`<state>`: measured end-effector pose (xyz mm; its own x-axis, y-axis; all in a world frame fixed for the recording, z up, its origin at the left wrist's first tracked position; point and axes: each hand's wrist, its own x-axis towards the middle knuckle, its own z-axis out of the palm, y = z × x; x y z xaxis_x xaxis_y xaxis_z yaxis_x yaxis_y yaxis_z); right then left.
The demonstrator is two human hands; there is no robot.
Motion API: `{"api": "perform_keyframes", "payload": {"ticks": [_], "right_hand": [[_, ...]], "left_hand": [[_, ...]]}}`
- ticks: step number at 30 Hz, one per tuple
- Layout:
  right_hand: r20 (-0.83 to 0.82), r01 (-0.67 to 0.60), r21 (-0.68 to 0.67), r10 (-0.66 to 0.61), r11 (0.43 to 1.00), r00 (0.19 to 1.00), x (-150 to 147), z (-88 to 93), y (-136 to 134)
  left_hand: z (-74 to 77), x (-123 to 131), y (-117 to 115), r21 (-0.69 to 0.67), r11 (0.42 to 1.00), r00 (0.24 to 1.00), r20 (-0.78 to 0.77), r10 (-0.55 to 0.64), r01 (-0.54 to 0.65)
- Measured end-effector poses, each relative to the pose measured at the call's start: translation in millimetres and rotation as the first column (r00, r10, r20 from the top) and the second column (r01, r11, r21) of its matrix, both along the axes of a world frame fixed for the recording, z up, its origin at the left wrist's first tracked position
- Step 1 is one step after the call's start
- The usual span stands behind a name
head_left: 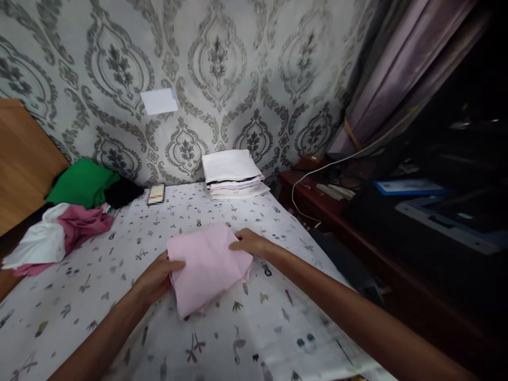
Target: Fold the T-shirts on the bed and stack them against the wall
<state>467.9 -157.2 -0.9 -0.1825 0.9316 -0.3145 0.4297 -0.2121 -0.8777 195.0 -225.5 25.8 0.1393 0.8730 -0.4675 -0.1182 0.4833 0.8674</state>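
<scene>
We hold the folded pink cloth [208,270] between both hands, over the near-middle part of the white printed sheet [130,227]. Whether its underside touches the sheet, we cannot tell. The left hand [159,272] is closed on the cloth's left edge: the thumb lies flat on the top face, and the other fingers pass under the edge, partly hidden. The right hand [251,243] grips the far right edge, with the thumb on the top face and the other fingers curled at the edge; their tips are hidden. The cloth's near edge lies clear of both hands. At the far side, we see a stack of folded fabrics [231,168]. At the far left, a green cloth [81,182] lies beside a black cloth [123,191].
</scene>
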Motion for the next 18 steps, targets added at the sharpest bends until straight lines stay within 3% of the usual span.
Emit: {"api": "perform_keyframes", "payload": {"ticks": [4, 8, 11, 14, 18], "right_hand": [[-0.186, 0.043, 0.090, -0.025, 0.995, 0.982, 19, 14.7, 5], [-0.382, 0.223, 0.244, -0.118, 0.944, 0.917, 47, 42.6, 43], [-0.297, 0.349, 0.430, -0.234, 0.833, 0.926, 63, 70.6, 94], [-0.151, 0.387, 0.562, -0.369, 0.731, 0.917, 76, 98.3, 155], [0.000, 0.402, 0.616, -0.511, 0.677, 0.860, 84, 115.6, 225]], "left_hand": [[21.1, 13, 38, 0.156, 0.987, 0.999, 0.025, 0.037, -0.041], [48.4, 41, 111, 0.371, 0.926, 0.997, 0.064, 0.046, -0.066], [70.4, 67, 180, 0.517, 0.851, 0.995, 0.087, 0.058, -0.095], [91.7, 92, 250, 0.611, 0.782, 0.993, 0.080, 0.090, -0.121], [102.1, 113, 326, 0.659, 0.748, 0.945, -0.187, 0.268, -0.081]]}}
